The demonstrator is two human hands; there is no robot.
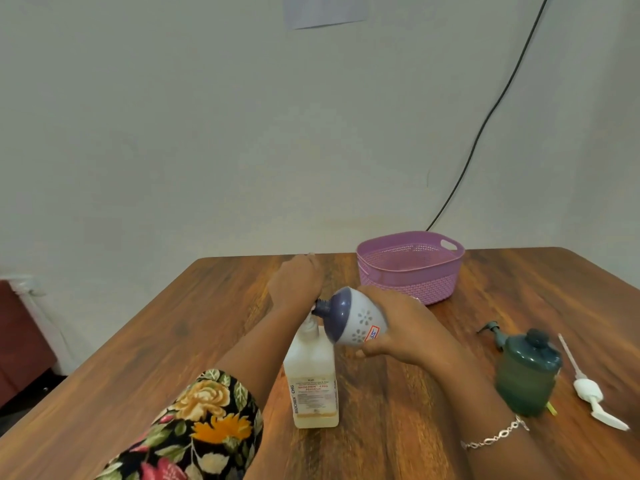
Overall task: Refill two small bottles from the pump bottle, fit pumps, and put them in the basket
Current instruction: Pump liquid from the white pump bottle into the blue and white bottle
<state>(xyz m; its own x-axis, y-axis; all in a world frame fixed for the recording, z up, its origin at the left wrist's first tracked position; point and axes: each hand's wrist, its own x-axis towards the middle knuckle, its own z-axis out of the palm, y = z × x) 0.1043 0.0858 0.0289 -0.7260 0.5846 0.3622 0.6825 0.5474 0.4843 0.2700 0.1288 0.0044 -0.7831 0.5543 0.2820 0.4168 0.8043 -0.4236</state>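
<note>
Closest to the person stands the big bottle [313,382] on the table [398,427], with only a little yellow liquid low down inside. The left hand [294,280] is on top of its pump, palm down (pressing, I think); the fingers are hidden, so I cannot tell how far they curl. The right hand [391,323] is wrapped around the white bottle [356,320], tipped on its side with its dark neck right at the big bottle's spout.

So the first fill looks under way, not done. I cannot see how full the white bottle is.

To the right stands the green bottle [526,372], blurry, with no pump on it. The white pump [588,393] lies just beside it, and a dark pump [493,332] lies behind it. Both pumps still need fitting.

Farther back sits the pink basket [410,271], with nothing in it that I can see. The way to it looks open, though the green bottle is near the right arm and could get bumped.
</note>
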